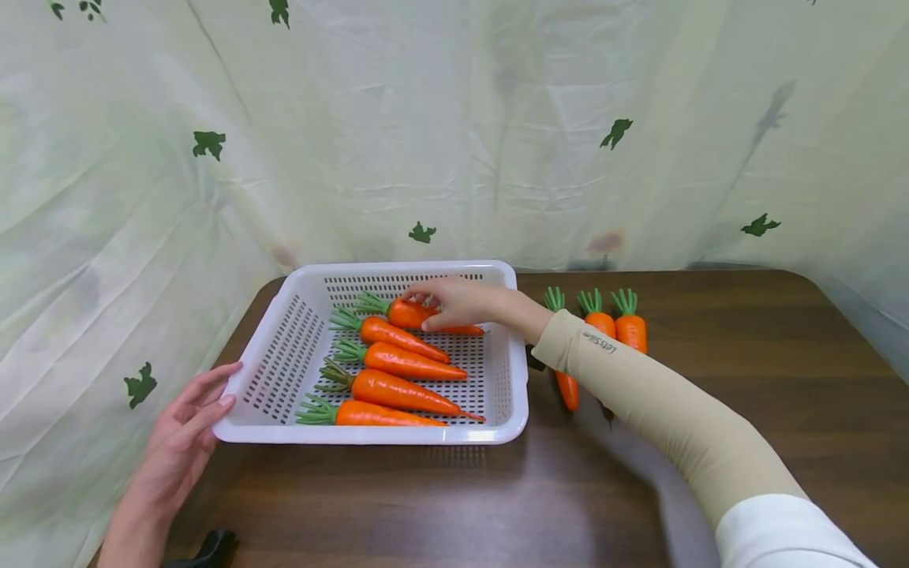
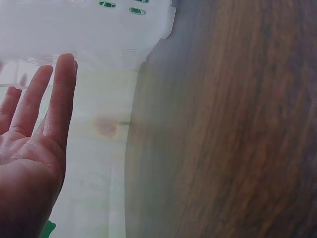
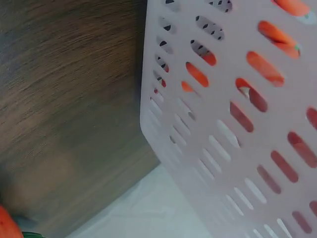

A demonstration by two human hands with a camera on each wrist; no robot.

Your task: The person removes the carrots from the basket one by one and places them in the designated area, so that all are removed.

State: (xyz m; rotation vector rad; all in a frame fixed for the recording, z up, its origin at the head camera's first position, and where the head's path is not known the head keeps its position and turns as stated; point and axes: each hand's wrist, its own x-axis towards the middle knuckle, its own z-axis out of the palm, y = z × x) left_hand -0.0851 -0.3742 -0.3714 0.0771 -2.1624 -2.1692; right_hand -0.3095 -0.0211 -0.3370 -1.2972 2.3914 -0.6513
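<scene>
A white slotted plastic basket (image 1: 369, 435) holds several orange carrots with green stem stubs, laid roughly side by side with tops to the left. Inside it, my right hand (image 1: 465, 304) reaches over the right rim and grips the farthest carrot (image 1: 403, 314), thumb on the near side and fingers on the far side. My left hand (image 1: 181, 434) is at the basket's left rim, its fairly straight fingers touching the edge. The left wrist view shows those fingers (image 2: 62, 99) against the basket's outer wall. In the right wrist view the slotted wall (image 3: 198, 134) hides my right hand's grip.
Three more carrots (image 1: 631, 333) lie on the brown wooden table (image 1: 746, 379) right of the basket, partly under my right forearm. A pale curtain with green leaf shapes (image 1: 616, 132) hangs behind the table. Something black (image 1: 213, 548) shows at the lower left.
</scene>
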